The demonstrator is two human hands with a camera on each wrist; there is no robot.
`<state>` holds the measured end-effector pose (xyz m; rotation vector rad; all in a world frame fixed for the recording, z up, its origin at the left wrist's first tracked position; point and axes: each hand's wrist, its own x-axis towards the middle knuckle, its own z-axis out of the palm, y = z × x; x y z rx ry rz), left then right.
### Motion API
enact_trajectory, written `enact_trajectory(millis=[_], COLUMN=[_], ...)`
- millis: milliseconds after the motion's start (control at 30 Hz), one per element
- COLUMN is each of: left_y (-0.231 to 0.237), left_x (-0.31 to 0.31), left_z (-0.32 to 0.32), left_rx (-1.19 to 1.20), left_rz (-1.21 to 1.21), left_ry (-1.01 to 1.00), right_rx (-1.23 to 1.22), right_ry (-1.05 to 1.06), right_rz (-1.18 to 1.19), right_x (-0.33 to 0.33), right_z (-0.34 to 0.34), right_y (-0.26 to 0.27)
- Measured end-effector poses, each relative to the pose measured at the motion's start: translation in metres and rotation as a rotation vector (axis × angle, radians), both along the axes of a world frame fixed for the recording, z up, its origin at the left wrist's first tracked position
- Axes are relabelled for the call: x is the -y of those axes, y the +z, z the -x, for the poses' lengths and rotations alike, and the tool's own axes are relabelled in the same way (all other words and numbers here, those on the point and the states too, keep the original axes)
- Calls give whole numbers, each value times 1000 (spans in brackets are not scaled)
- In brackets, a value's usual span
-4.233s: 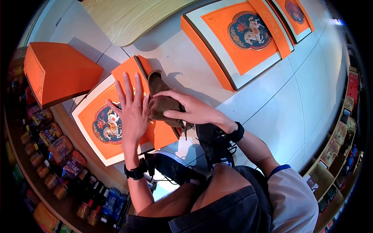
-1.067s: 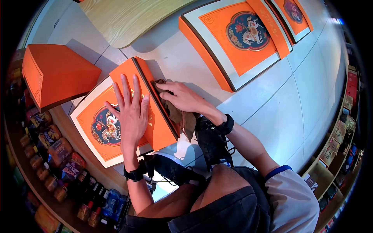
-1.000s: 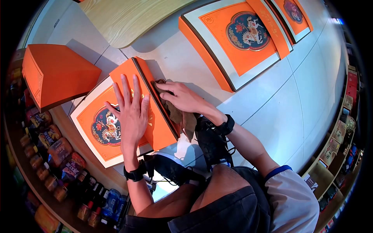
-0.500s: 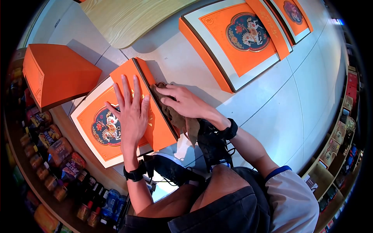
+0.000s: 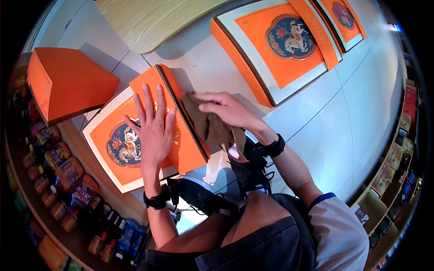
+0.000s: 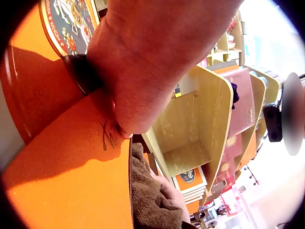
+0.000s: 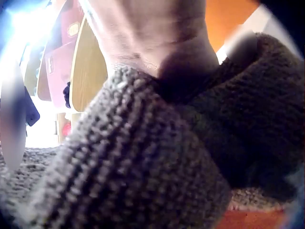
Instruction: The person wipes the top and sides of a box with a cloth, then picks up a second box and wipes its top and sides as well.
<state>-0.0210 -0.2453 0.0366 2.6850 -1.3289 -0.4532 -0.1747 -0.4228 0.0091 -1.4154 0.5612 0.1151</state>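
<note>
Left hand (image 5: 154, 132) spread flat on orange box (image 5: 189, 151), right hand (image 5: 231, 111) beside it, gripping brown cloth (image 5: 211, 130)

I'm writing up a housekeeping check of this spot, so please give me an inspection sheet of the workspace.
Surface: pale tiled floor, seams visible.
Job's things: orange-and-white box with a horse print and orange band; brown cloth along its banded side.
Clutter: plain orange box nearby; two more horse-print boxes at the upper right of the head view.
Hands: left hand rests spread on the box; right hand is on the cloth, fingertips blurred.
Cables: nothing seen that is clearly a cable.
Surroundings: stocked shelves on both sides of the head view; wooden panel at the top.
</note>
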Motion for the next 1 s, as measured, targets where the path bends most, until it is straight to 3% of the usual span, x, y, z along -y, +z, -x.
enact_trajectory(millis=[67,167,233,367,433,633,833,1000], left_y=[0,-1,-1,-1,-1,-1,-3,-3], left_x=[0,1,0,0,0,0,-1,0], left_z=[0,0,0,0,0,1,0,0], left_rx=[-10,20,19,15,18,15,32,31], left_rz=[8,-5,3,6,1,16,-15,-12], left_ry=[0,-5,-6,-5,-8,-3,-10,-9], right_rx=[22,-46,7,-182,-36,-119,-23,-62], right_ry=[-101,-175,-233,-121,-118,31,102,125], right_rz=[351,570,622,607,822,812,711,494], right_x=[7,11,5,-8,-19,-29,-18,-11], right_z=[-4,-15,-22,-35,-39,-45,-46,-43], right_y=[-5,-19,-26,-20,-32,-32,-41,-32])
